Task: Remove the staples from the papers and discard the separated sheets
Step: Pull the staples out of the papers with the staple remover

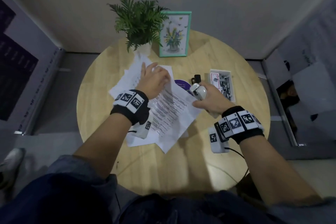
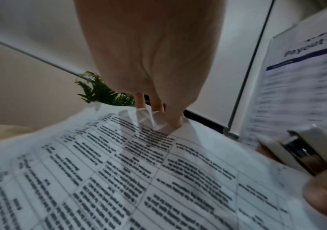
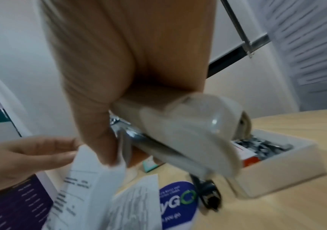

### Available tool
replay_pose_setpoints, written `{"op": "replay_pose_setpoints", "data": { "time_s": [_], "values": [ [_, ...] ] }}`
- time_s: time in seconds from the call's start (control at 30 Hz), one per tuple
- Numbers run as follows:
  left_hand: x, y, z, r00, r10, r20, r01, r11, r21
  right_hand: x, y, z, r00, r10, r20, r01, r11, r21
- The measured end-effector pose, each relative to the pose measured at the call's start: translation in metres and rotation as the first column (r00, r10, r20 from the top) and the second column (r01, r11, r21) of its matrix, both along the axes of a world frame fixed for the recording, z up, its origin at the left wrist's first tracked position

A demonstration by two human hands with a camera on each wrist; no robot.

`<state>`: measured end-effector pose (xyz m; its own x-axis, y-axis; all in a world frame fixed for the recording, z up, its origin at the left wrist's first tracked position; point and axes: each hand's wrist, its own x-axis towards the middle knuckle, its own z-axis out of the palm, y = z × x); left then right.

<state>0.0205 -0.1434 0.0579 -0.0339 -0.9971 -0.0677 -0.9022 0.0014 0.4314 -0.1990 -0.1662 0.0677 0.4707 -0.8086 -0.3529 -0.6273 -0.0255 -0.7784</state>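
While the left hand (image 1: 154,78) pinches the printed sheet's (image 1: 171,112) upper corner, the right hand's (image 1: 211,101) grip holds the white staple tool (image 1: 198,91) and that sheet's edge; more papers (image 1: 127,78) beneath suggest work remains.

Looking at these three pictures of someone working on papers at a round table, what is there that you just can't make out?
- The staple itself: in every view, too small, and covered by the left hand and right hand.
- The wording on the papers: motion blur in the left wrist view, too small in the head view.
- The working end of the white tool: hidden behind the right thumb in the right wrist view.
- The contents of the box: a grey jumble, too small to identify.
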Motion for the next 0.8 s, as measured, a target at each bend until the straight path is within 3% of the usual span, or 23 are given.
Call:
{"op": "replay_pose_setpoints", "data": {
  "time_s": [0.17,0.3,0.37,0.5,0.6,0.7,0.8],
  "values": [
    [-0.011,0.011,-0.001,0.998,0.043,0.046,-0.044,0.999,0.012,-0.014,0.009,-0.007,0.978,-0.169,0.123,0.167,0.986,0.02],
    [-0.044,0.017,0.007,0.981,-0.168,0.092,0.166,0.986,0.035,-0.009,0.004,-0.005,0.989,-0.098,0.112,0.101,0.995,-0.022],
    [-0.059,0.016,0.011,0.977,-0.199,0.072,0.194,0.978,0.078,-0.01,0.0,-0.004,0.989,-0.081,0.12,0.086,0.996,-0.035],
    [-0.066,0.011,0.009,0.992,-0.114,0.056,0.114,0.993,-0.005,-0.018,-0.001,0.0,0.975,-0.111,0.193,0.108,0.994,0.024],
    [-0.061,0.009,0.004,0.999,-0.033,0.024,0.035,0.997,-0.063,-0.03,0.006,-0.001,0.974,-0.177,0.145,0.173,0.984,0.039],
    [-0.061,0.009,0.001,1.0,0.0,0.004,0.0,0.996,-0.091,-0.037,0.01,-0.011,0.98,-0.187,0.068,0.189,0.982,-0.029],
    [-0.066,0.009,-0.001,0.999,-0.011,0.034,0.014,0.995,-0.104,-0.037,0.013,-0.017,0.995,-0.103,0.003,0.102,0.979,-0.176]
  ]
}}
